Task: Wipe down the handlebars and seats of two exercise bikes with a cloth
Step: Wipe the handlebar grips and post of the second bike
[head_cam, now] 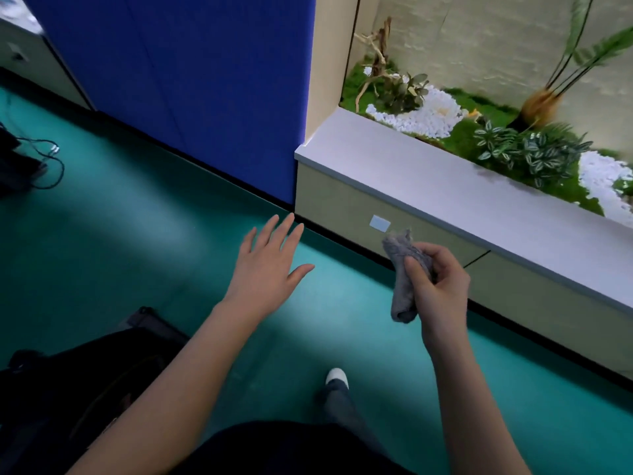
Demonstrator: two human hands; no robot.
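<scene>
My right hand (436, 286) is closed around a rolled grey cloth (404, 269), which sticks out above and below my fingers. My left hand (270, 258) is held out flat over the teal floor, fingers spread, holding nothing. A dark black object (85, 378) fills the lower left corner; I cannot tell whether it is part of an exercise bike. No handlebar or seat is clearly visible.
A low white-topped ledge (428, 186) with plants and white pebbles (438, 111) runs along the right. A blue wall panel (191, 73) stands ahead. Black cables (44, 162) lie on the teal floor (137, 217) at far left. My shoe (337, 378) is below.
</scene>
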